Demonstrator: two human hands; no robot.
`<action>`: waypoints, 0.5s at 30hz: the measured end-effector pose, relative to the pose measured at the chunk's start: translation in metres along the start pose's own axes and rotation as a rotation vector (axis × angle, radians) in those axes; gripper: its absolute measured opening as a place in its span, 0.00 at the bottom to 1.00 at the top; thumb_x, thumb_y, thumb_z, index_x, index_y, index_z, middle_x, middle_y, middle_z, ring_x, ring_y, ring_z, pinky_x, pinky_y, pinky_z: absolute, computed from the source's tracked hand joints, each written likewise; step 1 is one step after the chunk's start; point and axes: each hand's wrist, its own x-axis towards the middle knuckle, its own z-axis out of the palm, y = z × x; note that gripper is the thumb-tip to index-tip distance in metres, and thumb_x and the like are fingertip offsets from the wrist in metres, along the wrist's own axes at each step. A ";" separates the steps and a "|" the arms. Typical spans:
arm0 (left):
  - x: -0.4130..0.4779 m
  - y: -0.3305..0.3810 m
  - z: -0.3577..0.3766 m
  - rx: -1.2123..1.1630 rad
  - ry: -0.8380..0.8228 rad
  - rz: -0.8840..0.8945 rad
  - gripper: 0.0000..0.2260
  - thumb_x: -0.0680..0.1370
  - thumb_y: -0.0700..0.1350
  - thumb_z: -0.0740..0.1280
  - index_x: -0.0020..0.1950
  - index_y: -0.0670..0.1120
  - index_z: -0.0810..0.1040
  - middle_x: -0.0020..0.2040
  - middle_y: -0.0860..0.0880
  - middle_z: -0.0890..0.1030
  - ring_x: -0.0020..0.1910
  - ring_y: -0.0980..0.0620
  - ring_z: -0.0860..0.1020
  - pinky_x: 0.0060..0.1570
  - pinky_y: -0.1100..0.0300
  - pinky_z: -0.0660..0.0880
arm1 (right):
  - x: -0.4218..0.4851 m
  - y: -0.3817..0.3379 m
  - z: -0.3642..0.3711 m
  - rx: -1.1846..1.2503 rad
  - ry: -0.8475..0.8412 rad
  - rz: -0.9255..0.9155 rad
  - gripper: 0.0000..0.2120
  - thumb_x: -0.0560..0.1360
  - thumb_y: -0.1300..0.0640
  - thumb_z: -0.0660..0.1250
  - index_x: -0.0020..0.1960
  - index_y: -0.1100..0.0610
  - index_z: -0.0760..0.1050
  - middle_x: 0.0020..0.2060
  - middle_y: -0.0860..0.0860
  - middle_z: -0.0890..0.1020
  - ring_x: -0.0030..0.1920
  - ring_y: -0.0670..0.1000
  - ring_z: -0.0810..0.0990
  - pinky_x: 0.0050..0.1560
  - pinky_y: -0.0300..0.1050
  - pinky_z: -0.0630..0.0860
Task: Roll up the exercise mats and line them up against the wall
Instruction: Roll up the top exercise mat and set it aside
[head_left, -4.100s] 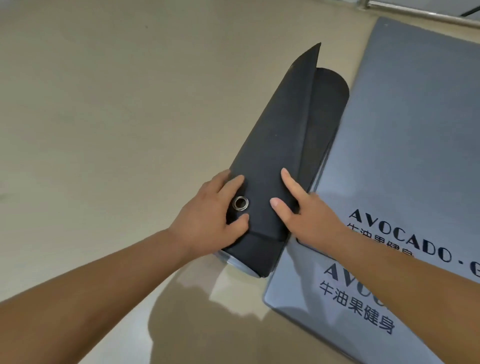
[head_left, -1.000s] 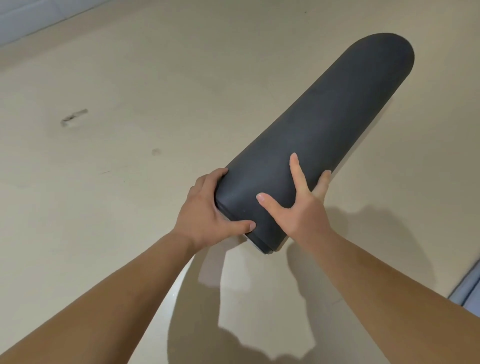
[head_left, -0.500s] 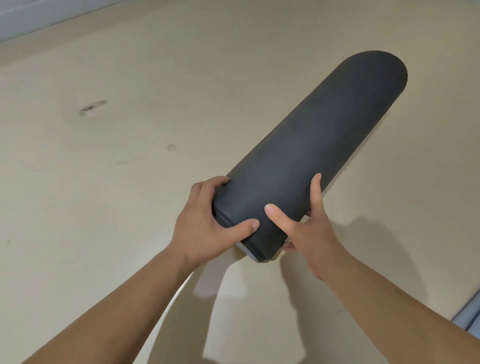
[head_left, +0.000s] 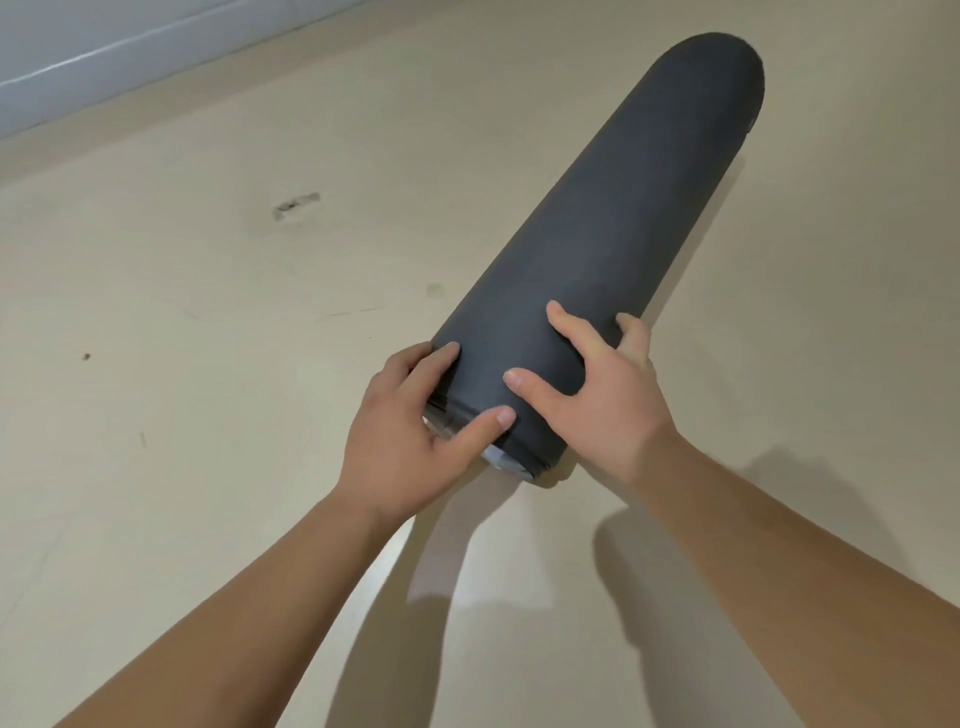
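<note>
Head: right hand (head_left: 608, 410) now atop rolled mat (head_left: 623, 208), fingers (head_left: 565, 332) curled round it; left hand (head_left: 410, 441) still grips end.

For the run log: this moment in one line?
mat: rolled | left hand: grips near end | right hand: grips alongside | wall: not reached

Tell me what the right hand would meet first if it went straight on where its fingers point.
The rolled mat itself: the right hand grips it, fingers pointing along its body. Past that, bare floor, though depth is unclear.
</note>
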 end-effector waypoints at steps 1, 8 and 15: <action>-0.003 0.001 0.004 0.012 0.014 -0.001 0.39 0.68 0.72 0.73 0.75 0.56 0.74 0.72 0.58 0.72 0.70 0.57 0.72 0.66 0.58 0.74 | -0.001 0.004 0.002 0.019 0.015 0.003 0.42 0.63 0.21 0.63 0.74 0.26 0.56 0.80 0.45 0.50 0.79 0.59 0.62 0.75 0.60 0.68; -0.015 -0.003 0.029 0.082 0.075 0.025 0.39 0.64 0.71 0.77 0.71 0.57 0.77 0.72 0.54 0.72 0.71 0.52 0.69 0.64 0.48 0.76 | -0.017 0.030 0.011 0.035 0.071 0.003 0.39 0.62 0.23 0.66 0.71 0.24 0.57 0.79 0.48 0.51 0.80 0.59 0.59 0.76 0.60 0.66; -0.021 0.008 0.031 0.119 0.030 0.046 0.39 0.66 0.71 0.72 0.73 0.54 0.74 0.74 0.49 0.69 0.74 0.48 0.66 0.69 0.44 0.72 | -0.025 0.020 0.000 -0.180 -0.014 0.059 0.38 0.73 0.26 0.65 0.76 0.27 0.50 0.82 0.53 0.46 0.78 0.60 0.63 0.73 0.59 0.70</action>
